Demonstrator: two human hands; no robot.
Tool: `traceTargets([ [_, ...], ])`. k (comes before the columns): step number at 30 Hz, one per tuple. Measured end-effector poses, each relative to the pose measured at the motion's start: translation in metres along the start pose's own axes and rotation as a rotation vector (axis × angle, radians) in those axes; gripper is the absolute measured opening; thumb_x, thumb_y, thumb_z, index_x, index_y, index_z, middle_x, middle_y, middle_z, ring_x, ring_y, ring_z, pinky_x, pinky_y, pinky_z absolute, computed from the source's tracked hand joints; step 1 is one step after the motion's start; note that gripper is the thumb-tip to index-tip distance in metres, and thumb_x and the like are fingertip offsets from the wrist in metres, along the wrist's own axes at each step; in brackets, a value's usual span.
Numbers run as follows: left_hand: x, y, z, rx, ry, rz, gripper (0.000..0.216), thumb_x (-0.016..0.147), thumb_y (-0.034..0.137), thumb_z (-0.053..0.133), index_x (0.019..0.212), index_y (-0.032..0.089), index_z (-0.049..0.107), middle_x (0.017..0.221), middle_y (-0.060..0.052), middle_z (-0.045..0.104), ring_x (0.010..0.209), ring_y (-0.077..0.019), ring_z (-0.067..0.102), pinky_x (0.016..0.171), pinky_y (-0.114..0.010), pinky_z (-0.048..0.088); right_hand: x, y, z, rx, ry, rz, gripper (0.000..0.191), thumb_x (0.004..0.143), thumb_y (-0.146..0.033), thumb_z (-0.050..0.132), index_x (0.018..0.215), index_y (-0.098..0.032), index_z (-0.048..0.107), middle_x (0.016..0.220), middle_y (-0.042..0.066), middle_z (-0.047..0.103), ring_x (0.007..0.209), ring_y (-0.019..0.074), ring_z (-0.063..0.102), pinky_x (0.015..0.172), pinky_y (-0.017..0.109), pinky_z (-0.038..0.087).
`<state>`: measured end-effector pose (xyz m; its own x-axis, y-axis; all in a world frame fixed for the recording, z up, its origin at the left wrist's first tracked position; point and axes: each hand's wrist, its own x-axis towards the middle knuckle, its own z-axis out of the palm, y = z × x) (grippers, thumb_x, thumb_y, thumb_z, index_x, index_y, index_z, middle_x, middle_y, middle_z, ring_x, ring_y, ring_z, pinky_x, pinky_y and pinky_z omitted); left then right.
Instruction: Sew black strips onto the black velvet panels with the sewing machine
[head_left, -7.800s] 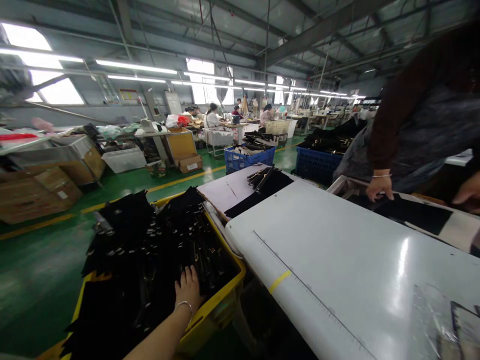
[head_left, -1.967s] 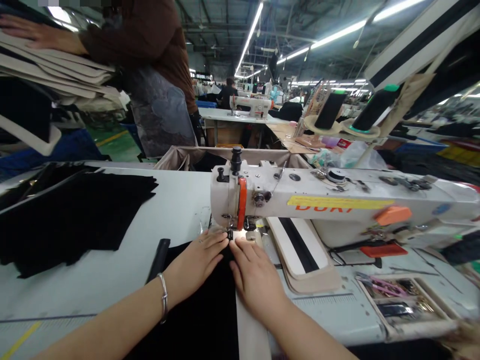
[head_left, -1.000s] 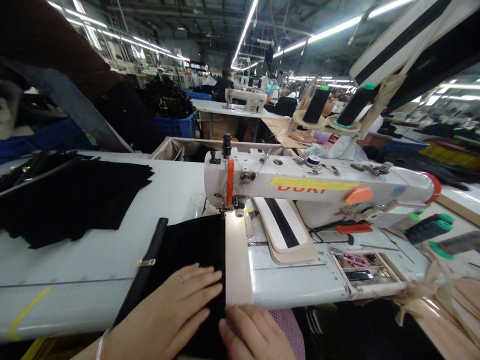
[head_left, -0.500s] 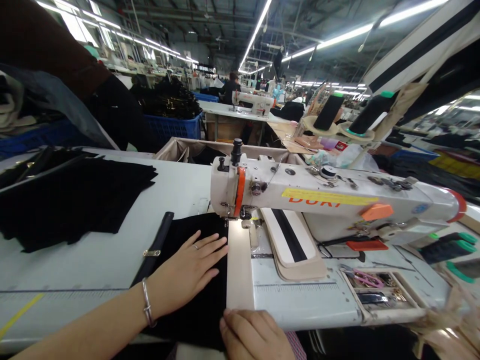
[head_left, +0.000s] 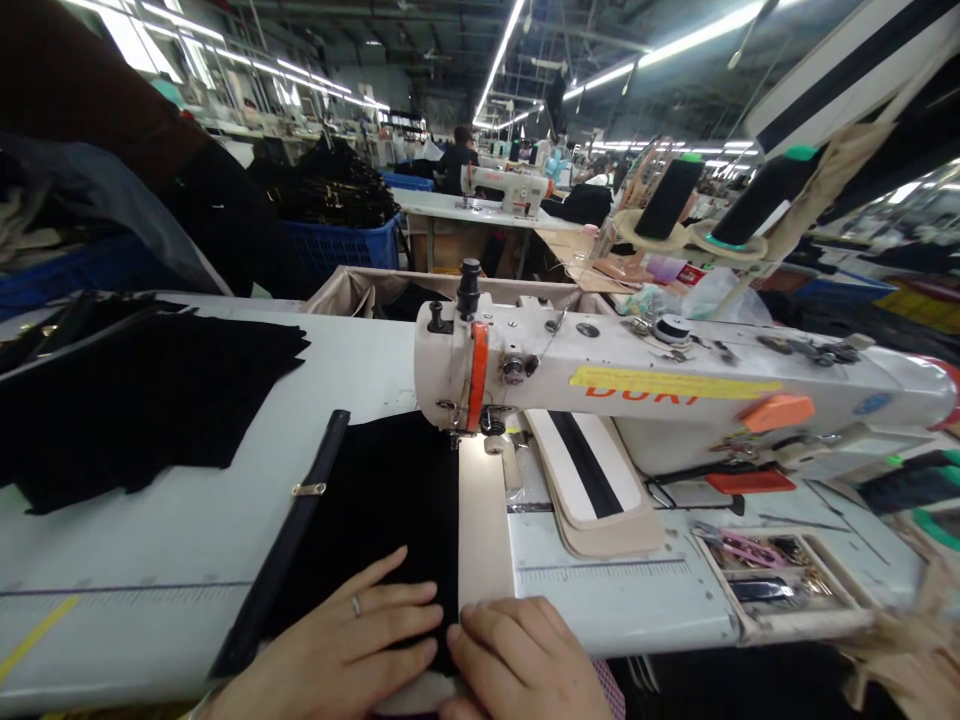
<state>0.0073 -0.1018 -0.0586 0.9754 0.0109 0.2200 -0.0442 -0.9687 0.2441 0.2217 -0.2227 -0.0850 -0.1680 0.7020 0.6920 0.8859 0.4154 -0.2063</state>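
A black fabric panel lies on the table under the head of the sewing machine. Along its right edge runs a pale beige strip, its far end beneath the presser foot. Near the panel's close end, my left hand rests flat with fingers spread, a ring on one finger. Beside it, my right hand has its fingers closed on the near end of the strip, where it meets the panel; the thumb is partly visible. A dark strap with a metal buckle borders the panel on the left.
Black fabric pieces lie at the left. Right of the needle sit white and beige pieces with a black stripe and a small tool tray. Behind stand thread cones and a blue crate. A person's dark sleeve is at left.
My left hand has slid back toward the near edge, off the middle of the black panel and close to my right hand. The right hand keeps its place at the strip's near end.
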Motion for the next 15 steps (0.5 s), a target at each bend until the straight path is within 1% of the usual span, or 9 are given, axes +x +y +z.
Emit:
traceTargets([
  [3, -0.006, -0.004, 0.010, -0.007, 0.029, 0.001, 0.041, 0.091, 0.006, 0.055, 0.128, 0.024, 0.059, 0.134, 0.000, 0.064, 0.138, -0.0172, 0.045, 0.125, -0.046, 0.018, 0.002, -0.001, -0.003, 0.019, 0.008, 0.029, 0.023, 0.100, -0.033, 0.049, 0.100, -0.020, 0.069, 0.089, -0.001, 0.074, 0.075, 0.0148, 0.065, 0.063, 0.029, 0.049],
  [5, -0.005, -0.005, 0.010, 0.006, 0.033, 0.000, 0.042, 0.091, 0.005, 0.055, 0.128, 0.024, 0.059, 0.132, 0.000, 0.065, 0.138, -0.0167, 0.045, 0.125, -0.045, 0.019, 0.003, -0.001, -0.005, 0.024, -0.014, 0.033, 0.020, 0.098, -0.032, 0.053, 0.102, -0.021, 0.069, 0.091, 0.000, 0.074, 0.077, 0.0152, 0.065, 0.065, 0.029, 0.051],
  [7, 0.000, -0.005, 0.006, 0.014, 0.049, 0.000, 0.041, 0.091, 0.005, 0.054, 0.127, 0.023, 0.060, 0.129, -0.001, 0.067, 0.135, -0.0154, 0.048, 0.125, -0.042, 0.020, 0.004, 0.000, -0.007, 0.035, -0.051, 0.038, 0.020, 0.097, -0.031, 0.054, 0.105, -0.021, 0.069, 0.093, 0.001, 0.074, 0.079, 0.0158, 0.065, 0.067, 0.029, 0.053],
  [10, 0.009, -0.007, -0.002, 0.010, 0.090, -0.035, 0.034, 0.091, 0.006, 0.053, 0.119, 0.022, 0.064, 0.121, -0.001, 0.071, 0.128, -0.0141, 0.055, 0.125, -0.037, 0.023, 0.008, 0.003, -0.010, 0.078, -0.134, 0.049, 0.019, 0.096, -0.029, 0.056, 0.108, -0.020, 0.068, 0.095, 0.003, 0.073, 0.081, 0.0169, 0.065, 0.069, 0.029, 0.054],
  [13, 0.014, -0.015, -0.005, 0.016, 0.055, -0.066, 0.037, 0.090, 0.006, 0.052, 0.121, 0.023, 0.063, 0.125, -0.001, 0.069, 0.129, -0.0148, 0.054, 0.125, -0.038, 0.021, 0.014, 0.008, -0.012, 0.125, -0.211, 0.071, 0.022, 0.096, -0.027, 0.056, 0.114, -0.019, 0.066, 0.101, 0.005, 0.072, 0.085, 0.0183, 0.065, 0.072, 0.031, 0.055],
  [15, 0.016, -0.021, -0.005, 0.011, 0.031, -0.049, 0.040, 0.088, 0.006, 0.054, 0.124, 0.024, 0.061, 0.127, 0.000, 0.067, 0.131, -0.0153, 0.052, 0.126, -0.038, 0.020, 0.018, 0.011, -0.012, 0.147, -0.248, 0.080, 0.025, 0.096, -0.025, 0.056, 0.118, -0.018, 0.064, 0.105, 0.005, 0.072, 0.090, 0.0196, 0.065, 0.076, 0.033, 0.056],
])
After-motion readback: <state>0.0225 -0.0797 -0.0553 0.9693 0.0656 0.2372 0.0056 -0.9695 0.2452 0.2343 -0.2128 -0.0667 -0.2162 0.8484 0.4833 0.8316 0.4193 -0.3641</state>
